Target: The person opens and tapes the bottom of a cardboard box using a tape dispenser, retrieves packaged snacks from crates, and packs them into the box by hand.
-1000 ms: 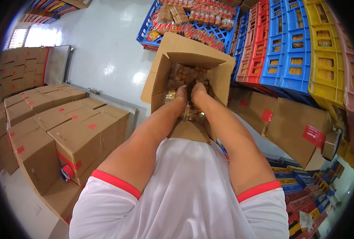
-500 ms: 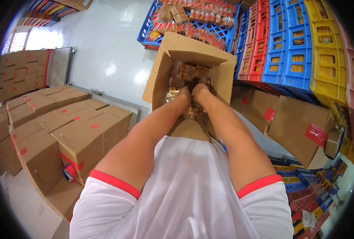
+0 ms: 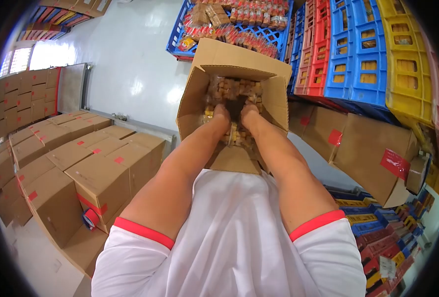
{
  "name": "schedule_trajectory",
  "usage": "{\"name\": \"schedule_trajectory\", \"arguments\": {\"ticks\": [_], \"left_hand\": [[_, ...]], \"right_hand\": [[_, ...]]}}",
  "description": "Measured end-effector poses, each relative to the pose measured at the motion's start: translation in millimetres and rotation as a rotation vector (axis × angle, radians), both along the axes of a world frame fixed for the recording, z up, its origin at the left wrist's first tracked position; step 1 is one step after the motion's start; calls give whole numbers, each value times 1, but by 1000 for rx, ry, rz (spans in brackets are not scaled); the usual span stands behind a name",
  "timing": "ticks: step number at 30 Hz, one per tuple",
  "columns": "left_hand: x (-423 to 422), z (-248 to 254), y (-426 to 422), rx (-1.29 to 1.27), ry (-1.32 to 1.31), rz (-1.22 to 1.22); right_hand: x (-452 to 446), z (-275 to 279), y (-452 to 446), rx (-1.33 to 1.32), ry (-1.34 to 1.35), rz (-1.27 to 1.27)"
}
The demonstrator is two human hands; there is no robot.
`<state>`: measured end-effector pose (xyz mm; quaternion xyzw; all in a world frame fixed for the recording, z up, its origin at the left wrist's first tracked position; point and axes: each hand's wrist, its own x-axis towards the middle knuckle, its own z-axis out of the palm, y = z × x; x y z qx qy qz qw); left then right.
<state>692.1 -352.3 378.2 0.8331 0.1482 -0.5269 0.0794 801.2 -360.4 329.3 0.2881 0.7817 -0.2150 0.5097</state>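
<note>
An open cardboard box (image 3: 234, 55) stands right in front of me with its flaps spread outward. Inside it lie several clear-wrapped packs of brown baked pieces (image 3: 229, 89), around a dark gap in the middle. My left hand (image 3: 221, 114) reaches down into the box at the left of that gap, close to the packs. Across from it, my right hand (image 3: 249, 114) is at the gap's right side, near more packs. The fingers of both hands point down and are mostly hidden, so any hold on a pack cannot be made out.
Beyond the box, a blue crate (image 3: 176, 37) holds several wrapped packs with red labels. Tall stacks of red, blue and yellow crates (image 3: 345, 59) rise at the right, above closed cartons (image 3: 372, 148). Stacked cartons (image 3: 100, 163) and a tape roll (image 3: 90, 218) are at the left.
My hands have moved a little apart inside the box, from nearly together to either side of the dark gap. The view has shifted slightly.
</note>
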Motion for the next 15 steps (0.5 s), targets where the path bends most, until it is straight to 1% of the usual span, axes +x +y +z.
{"name": "schedule_trajectory", "arguments": {"ticks": [2,3,4,5,6,7,9,11,13,15], "left_hand": [[2,-9,-1,48,3,69],[3,-17,-2,54,2,62],[2,-22,-2,53,-20,67],[2,-28,-2,51,-41,71],[3,-23,-1,54,-40,66],[3,-12,1,12,-67,37],[2,10,7,-29,-86,1],[-3,34,18,-137,-224,463],[-11,76,24,-62,-450,454],[-38,112,22,-83,-914,616]], "right_hand": [[2,18,4,27,2,-12],[4,22,5,39,2,-17],[4,16,5,44,0,-23],[2,10,5,56,39,-113],[-2,4,5,67,78,-202],[-6,21,8,68,82,-203],[-8,97,26,-72,135,-239],[5,156,33,69,195,-208],[43,200,22,281,405,-256],[91,226,-12,721,960,-390]]}}
